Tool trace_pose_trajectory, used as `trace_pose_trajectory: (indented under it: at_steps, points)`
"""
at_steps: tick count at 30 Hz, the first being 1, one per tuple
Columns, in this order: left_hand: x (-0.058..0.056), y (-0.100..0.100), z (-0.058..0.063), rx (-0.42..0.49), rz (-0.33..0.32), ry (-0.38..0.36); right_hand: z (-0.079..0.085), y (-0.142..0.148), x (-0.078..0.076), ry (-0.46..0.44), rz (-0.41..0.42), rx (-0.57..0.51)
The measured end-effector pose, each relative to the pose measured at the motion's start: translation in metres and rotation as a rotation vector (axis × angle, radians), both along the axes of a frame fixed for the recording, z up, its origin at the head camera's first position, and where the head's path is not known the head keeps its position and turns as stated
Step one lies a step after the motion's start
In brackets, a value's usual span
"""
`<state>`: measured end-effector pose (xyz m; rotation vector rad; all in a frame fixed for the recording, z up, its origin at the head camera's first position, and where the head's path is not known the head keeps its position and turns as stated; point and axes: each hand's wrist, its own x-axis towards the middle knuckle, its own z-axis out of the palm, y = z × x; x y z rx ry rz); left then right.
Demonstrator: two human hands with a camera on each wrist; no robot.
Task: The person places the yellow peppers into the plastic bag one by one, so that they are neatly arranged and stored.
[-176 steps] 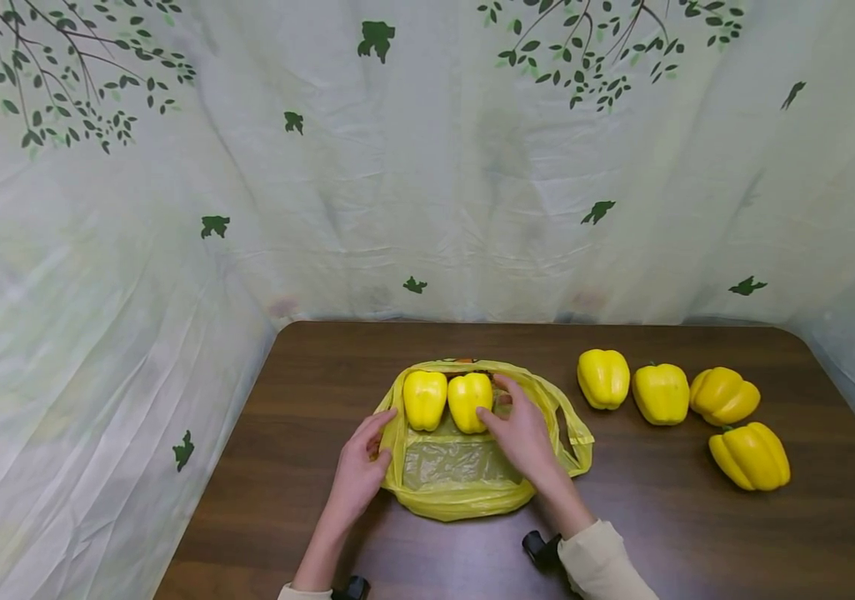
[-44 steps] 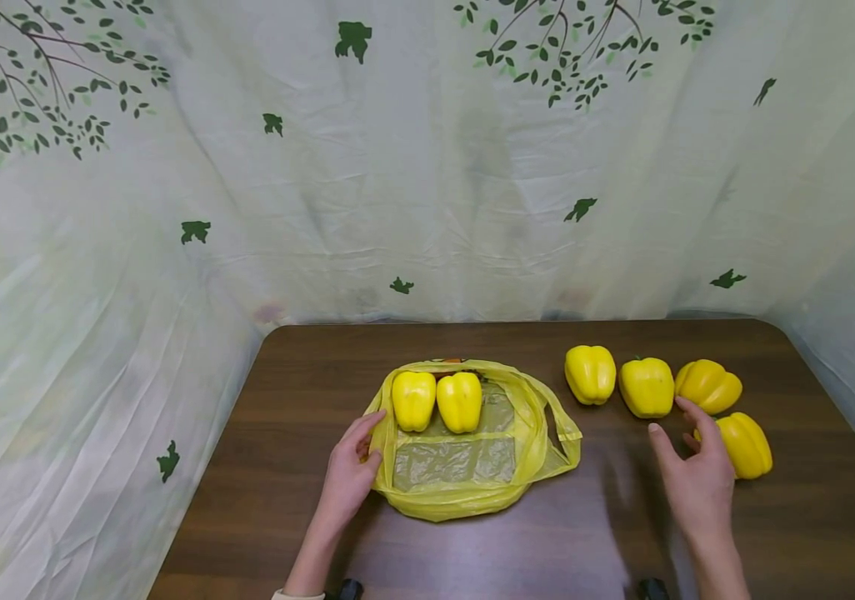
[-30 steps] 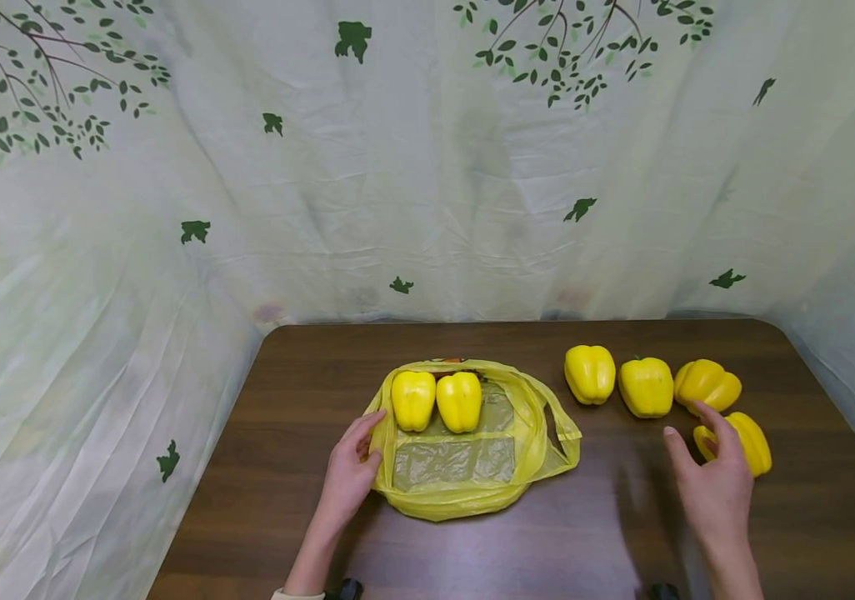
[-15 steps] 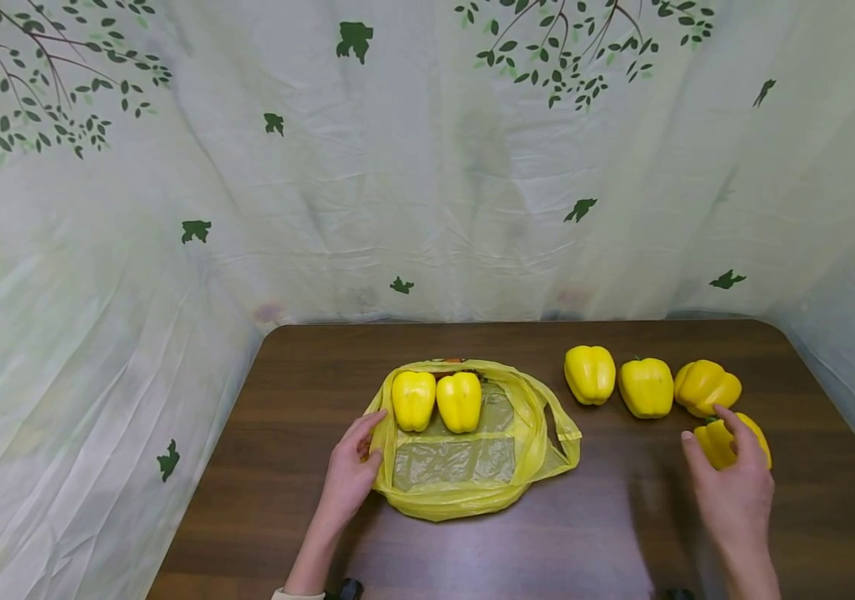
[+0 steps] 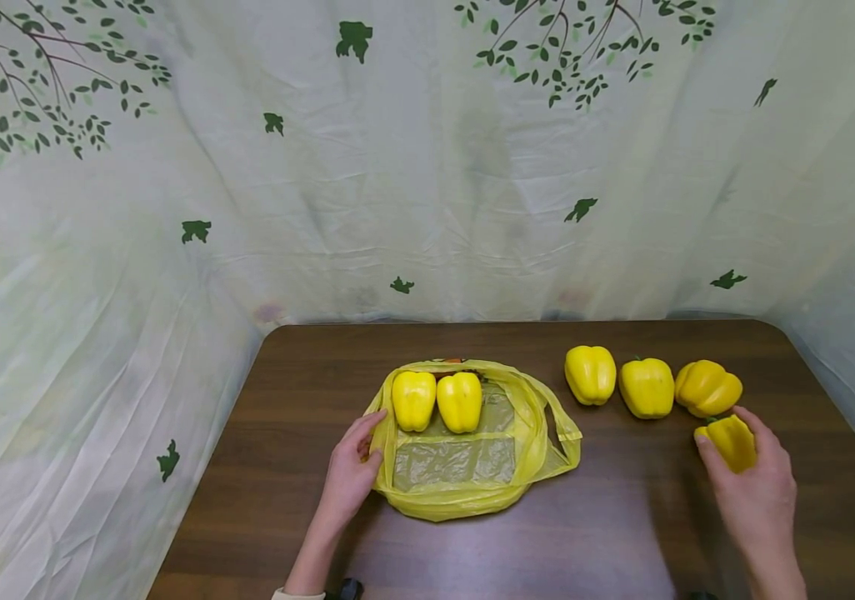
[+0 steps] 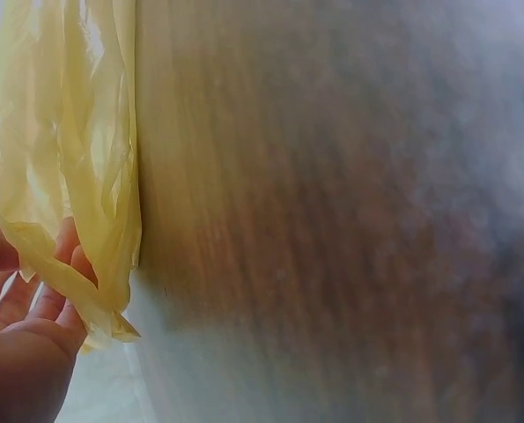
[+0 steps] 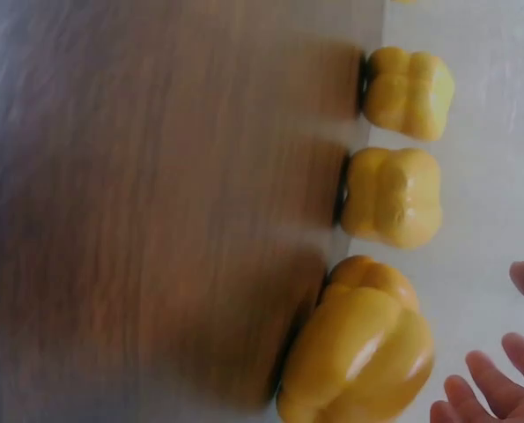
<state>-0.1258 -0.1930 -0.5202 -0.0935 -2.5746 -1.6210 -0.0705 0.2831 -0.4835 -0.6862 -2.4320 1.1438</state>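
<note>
My left hand is at the left rim of a yellow plastic bag. In the left wrist view the fingers of that hand curl around the bag's edge. Two yellow bell peppers, a left one and a right one, lie inside the bag's far side. My right hand is over the nearest loose bell pepper, thumb left and fingers right, partly hiding it. The right wrist view has its fingers spread, apart from a large bell pepper; contact with the nearest pepper cannot be told.
Three more yellow bell peppers stand in a row at the table's back right: a left, a middle and a right one. The brown wooden table meets a pale leaf-printed curtain behind.
My right hand went from a pepper in the bag to the loose peppers, then rightward to the nearest one. My left hand stays at the bag's rim. The peppers keep their places.
</note>
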Motion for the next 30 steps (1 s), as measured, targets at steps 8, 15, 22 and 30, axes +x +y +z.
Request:
trace_pose_trajectory:
  at_steps: [8,15,22,30]
  points:
    - [0.0,0.0,0.001,0.005,0.004,-0.001,-0.003,0.013,0.003,-0.024,0.044,0.058]
    - [0.008,0.009,0.025,0.008,-0.001,0.008,-0.005,0.028,0.005,-0.007,0.129,0.119]
    - [0.013,0.014,0.042,0.011,0.0,-0.016,-0.011,0.04,0.005,-0.031,0.217,0.157]
    - [0.013,0.014,0.041,0.026,-0.01,-0.017,-0.017,0.056,0.004,0.034,0.293,0.206]
